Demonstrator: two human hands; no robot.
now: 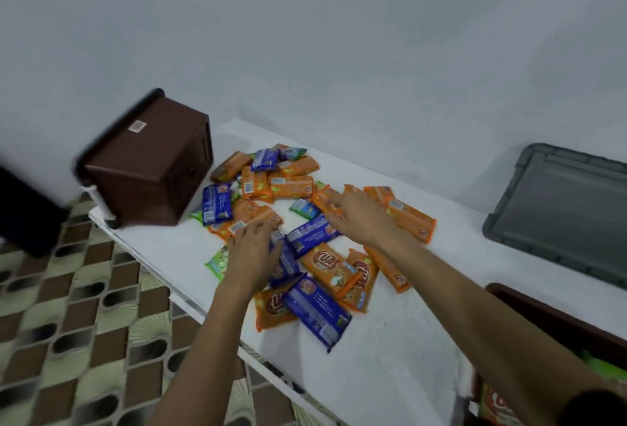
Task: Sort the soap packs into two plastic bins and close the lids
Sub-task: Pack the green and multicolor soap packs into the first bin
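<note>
Sprawling over the middle of the white table (390, 341), the soap packs (291, 184) form a loose, overlapping heap of flat, oblong plastic wrappers: mostly orange, several deep blue, a few green at the edges. They share no common direction. The nearest blue pack (319, 313) lies with its long axis slanting from far left to near right, as does the long orange pack (410, 222) at the right edge of the heap. The blue pack beside the bin (217, 203) runs almost straight away from the person, and the one between the hands (312, 235) slants the other way.

The left hand (252, 256) rests palm down on the heap, fingers spread and fairly straight, clamped on nothing. The right hand (363, 218) reaches leftwards to an orange pack; its fingertips are blurred, so I cannot tell whether they pinch it.

One brown bin (149, 167) lies tipped on its side at the table's far left, rim turned left. A second brown bin (549, 317) at the near right holds green and orange packs, and a grey lid (559, 208) lies beyond it.
</note>
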